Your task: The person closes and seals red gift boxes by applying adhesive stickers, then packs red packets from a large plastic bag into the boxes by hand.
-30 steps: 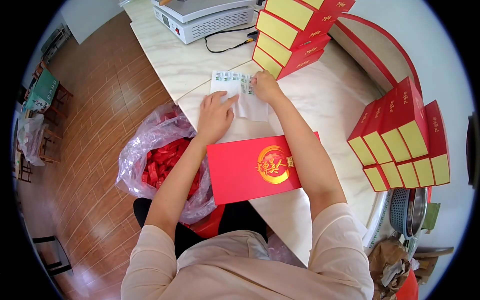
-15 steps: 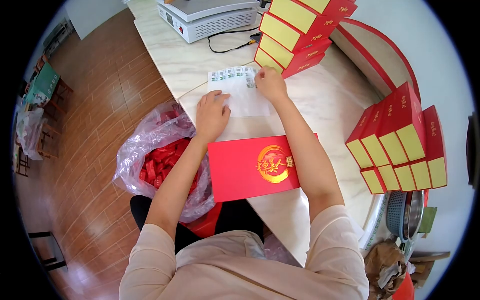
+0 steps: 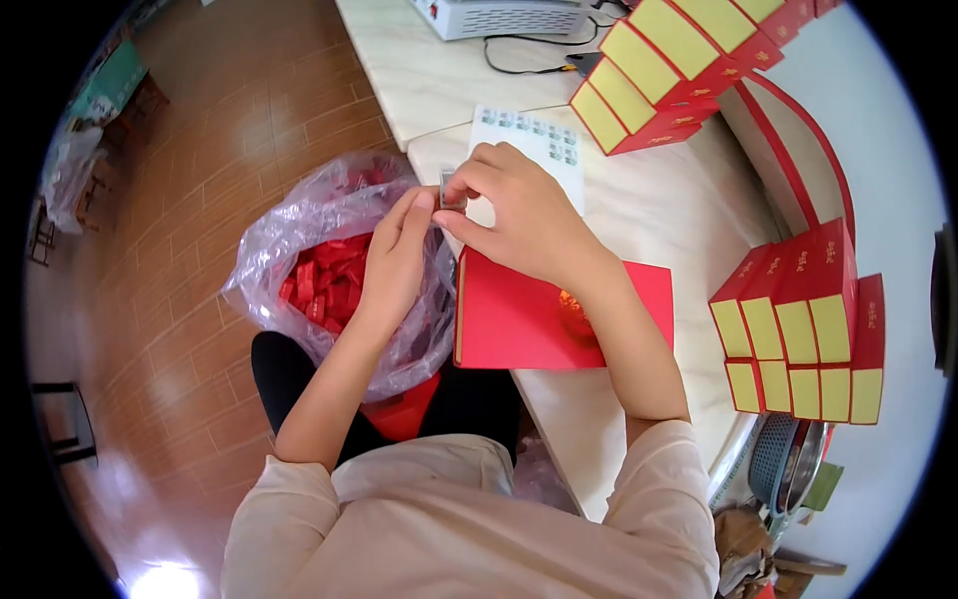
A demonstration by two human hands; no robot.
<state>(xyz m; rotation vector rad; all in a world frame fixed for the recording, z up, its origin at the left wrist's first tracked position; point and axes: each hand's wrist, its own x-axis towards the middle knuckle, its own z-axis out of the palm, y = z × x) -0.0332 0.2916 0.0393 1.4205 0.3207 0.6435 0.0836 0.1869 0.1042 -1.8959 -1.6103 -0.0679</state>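
A small label (image 3: pixel 447 188) is between my two hands, above the table's left edge. My right hand (image 3: pixel 514 212) pinches it between thumb and fingers. My left hand (image 3: pixel 396 245) meets it from the left with its fingertips pressed together; whether it grips the label too is hard to see. Behind my right hand a white sheet (image 3: pixel 565 181) with rows of printed labels lies on the table. Nearer to me is a red box (image 3: pixel 519 324) with a gold emblem, partly under my right forearm.
A clear plastic bag (image 3: pixel 264 255) of small red packets (image 3: pixel 324 285) stands left of the table (image 3: pixel 689 230). Red and yellow boxes are stacked at the back (image 3: pixel 639 95) and at the right (image 3: pixel 798 324). A white appliance (image 3: pixel 509 20) with a black cable is at the far edge.
Both hands have left the label sheet and come together nearer the bag, with a small label now between them. The view has shifted, and the box's left side shows.
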